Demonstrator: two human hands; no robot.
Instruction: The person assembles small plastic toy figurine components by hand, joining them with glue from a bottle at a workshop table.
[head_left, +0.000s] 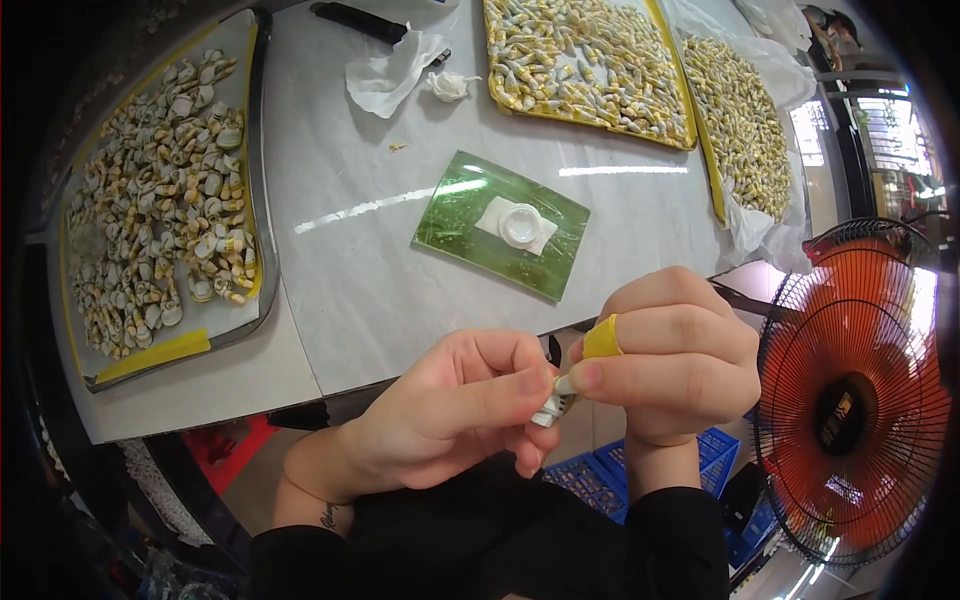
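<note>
My left hand is closed in a pinch on a small white piece with dark marks, just beyond the table's near edge. Its exact kind cannot be made out. Close against it, my right hand pinches a small pale tip that meets the white piece between the fingertips. A yellow wrap covers one right finger. On the table in front of both hands lies a green glass slab. It bears a small round white dish on a folded white paper pad.
At left, a yellow-edged tray holds many small white-and-tan figures. Two more trays of small pieces stand at back right. Crumpled tissue and a black-handled tool lie behind the slab. An orange fan stands at right.
</note>
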